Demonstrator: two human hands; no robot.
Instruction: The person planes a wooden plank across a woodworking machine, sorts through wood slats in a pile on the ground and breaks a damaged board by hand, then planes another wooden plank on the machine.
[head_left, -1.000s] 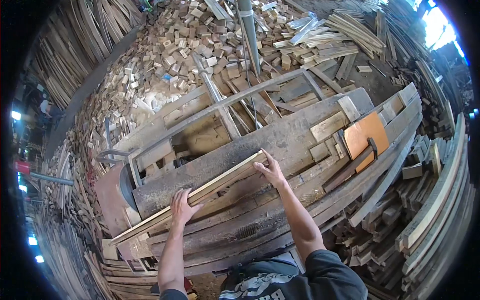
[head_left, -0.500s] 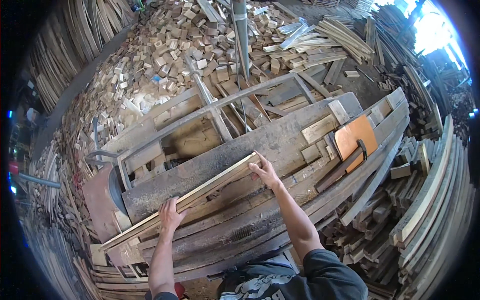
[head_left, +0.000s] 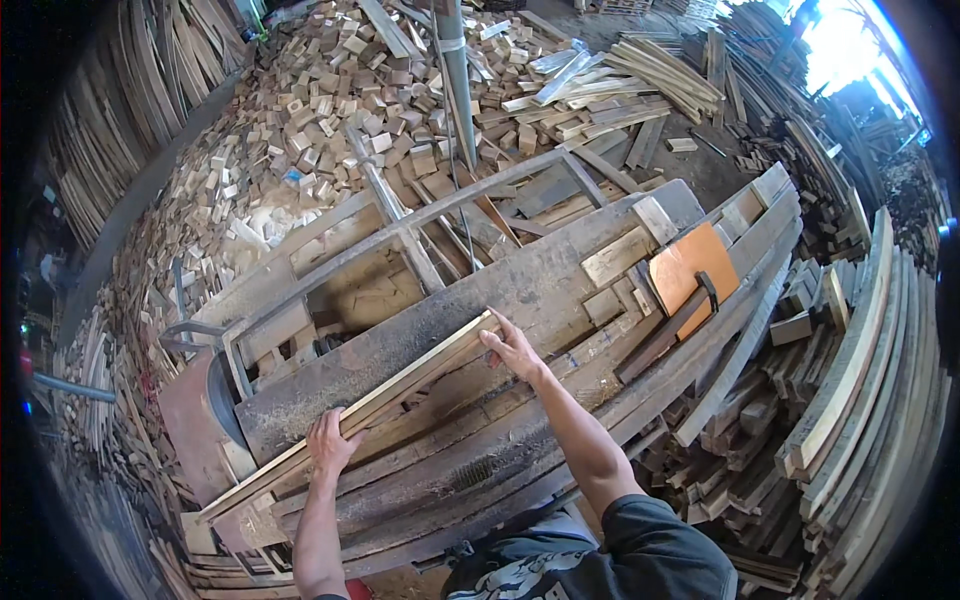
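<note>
A long, pale wooden strip [head_left: 400, 392] lies slantwise along the wooden bench [head_left: 455, 442], from its lower left toward the middle. My left hand [head_left: 331, 445] grips the strip partway along, fingers laid over it and thumb out on the near side. At the strip's upper right end is my right hand [head_left: 513, 350], its index finger reaching to the end corner and its thumb bent on the near side. Beside the strip's far edge runs a dusty, flat dark surface [head_left: 400, 335]. The undersides of both hands are hidden.
An orange panel [head_left: 690, 265] with a black clamp [head_left: 709, 290] sits at the bench's right. Beyond stand a metal frame [head_left: 410, 215], a post [head_left: 455, 85] and a heap of wood offcuts [head_left: 330, 110]. Long boards [head_left: 850, 360] are stacked at right; a curved reddish plate [head_left: 190, 425] is at left.
The whole view has shifted slightly. Both hands and the strip keep nearly the same place on the bench; my left thumb stands a little farther from its fingers.
</note>
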